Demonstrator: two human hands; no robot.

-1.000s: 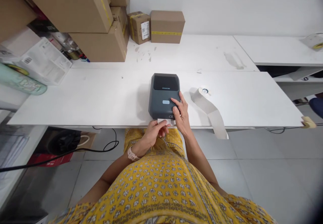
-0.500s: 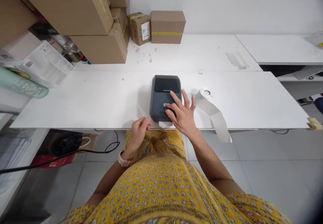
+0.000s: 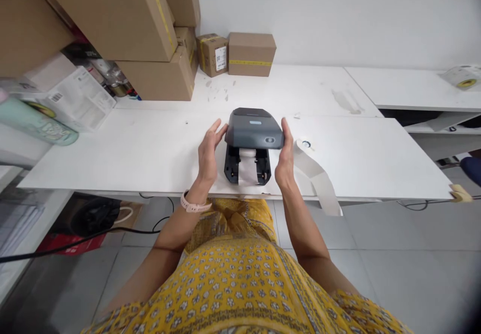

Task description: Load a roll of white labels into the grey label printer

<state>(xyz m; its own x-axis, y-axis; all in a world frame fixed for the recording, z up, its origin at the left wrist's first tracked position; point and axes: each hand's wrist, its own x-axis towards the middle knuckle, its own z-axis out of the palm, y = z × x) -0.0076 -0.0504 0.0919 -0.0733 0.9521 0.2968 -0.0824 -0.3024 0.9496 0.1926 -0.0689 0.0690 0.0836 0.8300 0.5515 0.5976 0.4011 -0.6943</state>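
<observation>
A dark grey label printer [image 3: 254, 128] stands near the front edge of the white table [image 3: 131, 148], its lid swung up. Inside, a white label roll [image 3: 247, 166] shows between black guides. My left hand [image 3: 209, 154] is at the lid's left side, fingers stretched up against it. My right hand [image 3: 285, 157] is at the lid's right side, fingers likewise extended along its edge. Both hands flank the raised lid. A watch sits on my left wrist.
A strip of white backing paper [image 3: 318, 178] trails off the table edge to the right of the printer. Stacked cardboard boxes [image 3: 124, 28] fill the back left, two small boxes [image 3: 240, 53] the back wall. A green bottle [image 3: 35, 123] lies left. A black cable [image 3: 75, 238] crosses the floor.
The printer lid was shut with my right hand on top and my left pinching paper at the front slot. Now the lid is raised, with both hands at its sides.
</observation>
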